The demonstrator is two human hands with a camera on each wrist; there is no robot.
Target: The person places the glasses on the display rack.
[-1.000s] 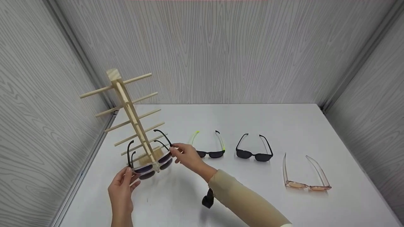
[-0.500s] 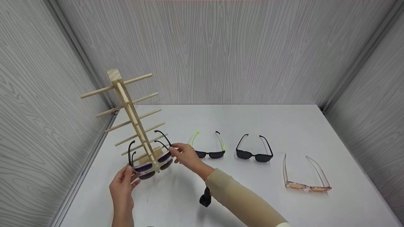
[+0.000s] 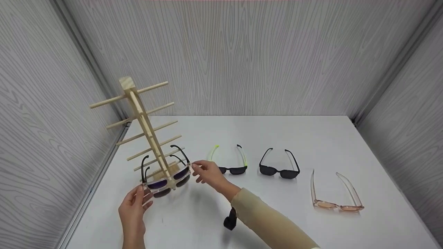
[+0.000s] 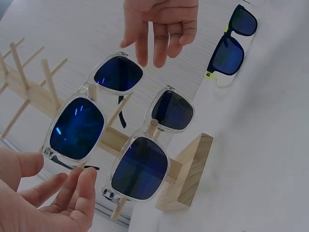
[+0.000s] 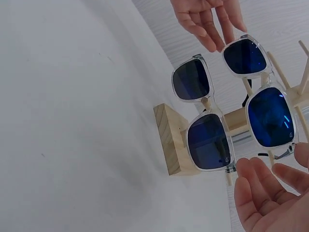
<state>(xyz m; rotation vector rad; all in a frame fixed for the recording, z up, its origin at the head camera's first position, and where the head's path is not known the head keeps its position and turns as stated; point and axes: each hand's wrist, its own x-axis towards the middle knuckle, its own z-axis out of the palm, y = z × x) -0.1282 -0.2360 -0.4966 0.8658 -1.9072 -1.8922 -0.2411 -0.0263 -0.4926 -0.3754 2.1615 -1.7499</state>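
Two pairs of clear-framed sunglasses with dark blue lenses hang one above the other on the low pegs of a wooden display stand point(image 3: 148, 131). The upper sunglasses point(image 4: 77, 128) stand between my two hands; the lower sunglasses point(image 4: 140, 169) sit just beneath, near the base. My left hand point(image 3: 133, 207) is beside the left hinge of the upper pair, thumb and fingers parted. At the right hinge, my right hand point(image 3: 211, 176) hangs with relaxed fingers, slightly apart from the frame. Neither hand grips the sunglasses.
To the right lie black sunglasses with yellow-green arms point(image 3: 237, 170), black sunglasses point(image 3: 278, 172) and pink clear-framed glasses point(image 3: 337, 206), arms unfolded. A black object point(image 3: 230, 221) shows beneath the right sleeve. Grey wood-grain walls point(image 3: 221, 58) enclose the white table point(image 3: 277, 131).
My right hand has let go of the upper sunglasses' right side and moved slightly right. The left fingers have loosened from the left hinge. The sunglasses stay on the stand.
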